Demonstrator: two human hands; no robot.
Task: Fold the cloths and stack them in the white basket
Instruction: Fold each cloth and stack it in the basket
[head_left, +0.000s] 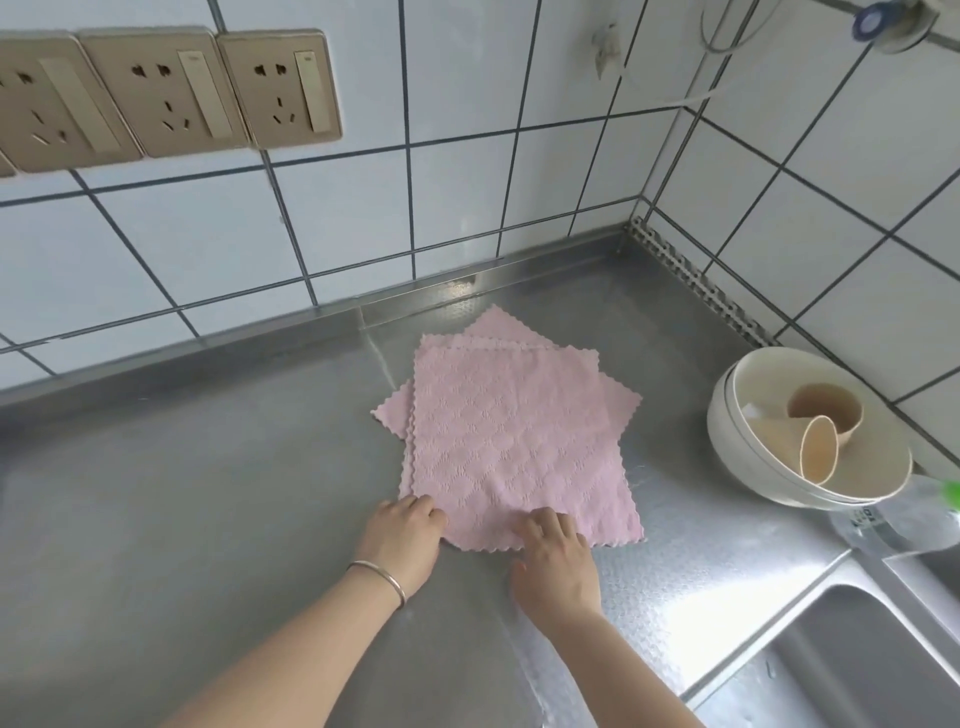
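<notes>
We see a loose pile of pink cloths (511, 436) lying flat in the middle of a steel surface (208, 493), below a tiled wall. They are roughly square, so no long axis stands out; each is turned a little from the next, and the top one's near edge faces us. Our left hand (402, 540) rests at the pile's near left corner, fingers (415, 506) curled over the edge. Our right hand (556, 558) presses on the near edge, fingers spread. Both seem placed to lift that edge for a first fold. No white basket shows. Stacked bowls (753, 462) holding paper cups (818, 447) sit far right.
</notes>
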